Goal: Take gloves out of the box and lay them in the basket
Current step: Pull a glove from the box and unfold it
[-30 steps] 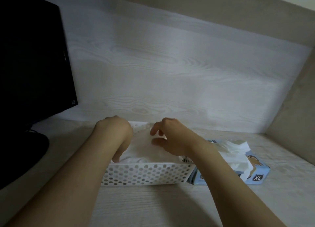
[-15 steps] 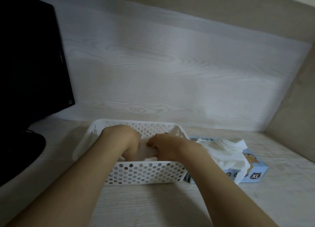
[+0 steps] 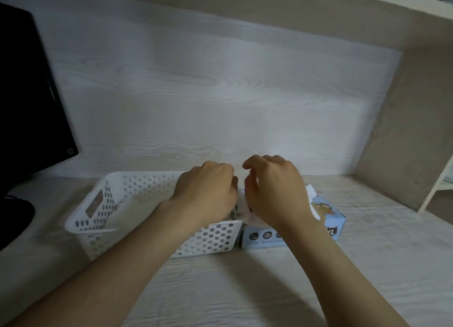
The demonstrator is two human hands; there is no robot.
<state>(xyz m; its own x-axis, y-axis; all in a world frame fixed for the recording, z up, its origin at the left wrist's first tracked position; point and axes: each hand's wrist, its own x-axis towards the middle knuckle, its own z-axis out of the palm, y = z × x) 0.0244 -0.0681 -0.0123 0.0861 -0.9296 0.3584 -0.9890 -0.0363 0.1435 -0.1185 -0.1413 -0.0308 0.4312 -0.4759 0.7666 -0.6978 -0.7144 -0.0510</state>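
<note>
A white perforated basket (image 3: 81, 218) sits on the desk with pale gloves (image 3: 127, 207) lying inside. Against its right end stands a light blue glove box (image 3: 331, 225), with white gloves (image 3: 310, 191) bunched out of its top. My left hand (image 3: 208, 191) and my right hand (image 3: 274, 189) hover side by side where basket and box meet, fingers curled downward. A white glove (image 3: 242, 205) rises between them, and both hands appear to pinch it. Their fingertips are hidden.
A black monitor (image 3: 29, 93) on its round base (image 3: 12, 218) stands at the left. A pale wooden back wall (image 3: 220, 93) rises behind the basket, and a beige side panel (image 3: 404, 130) closes the right. Bare desk surface (image 3: 232, 290) lies in front.
Both hands left the inside of the basket, where they pressed a glove down, and moved right to the box's left end. The view shifted, so the basket now shows further left.
</note>
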